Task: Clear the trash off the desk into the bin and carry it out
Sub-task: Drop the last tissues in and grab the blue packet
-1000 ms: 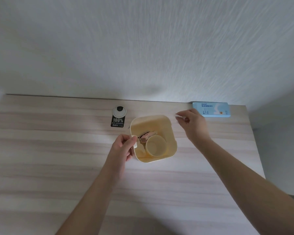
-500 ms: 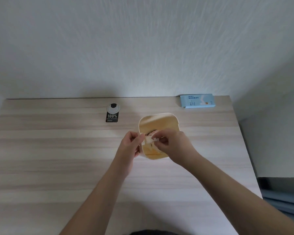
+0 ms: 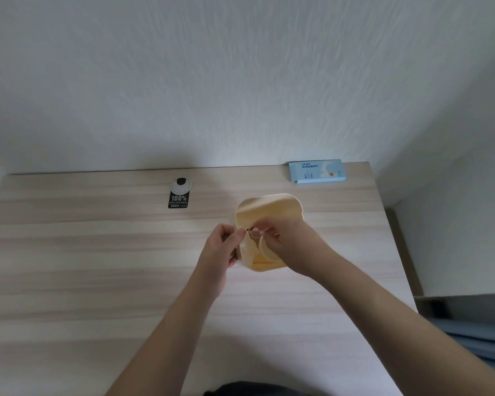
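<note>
Working over the pale wood-grain surface point(image 3: 97, 267), you've mostly cleared it. Small cream plastic bin point(image 3: 269, 207) sits mid-surface, scraps inside, hard to identify. Left hand point(image 3: 222, 247) fingers clamped on its near-left rim; right hand point(image 3: 290, 244) fingers pinched together over the opening, contents unclear. Left: light-blue flat box point(image 3: 317, 171), black-and-white tag point(image 3: 179, 195), then carry-out.

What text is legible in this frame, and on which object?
"100%": black tag on the desk, under the round grommet; its smaller lines are too blurred to read.
"24": top of the printing on the light blue box at the back edge; the remaining characters are too small to read.
Yellow bin: no text visible.
</note>
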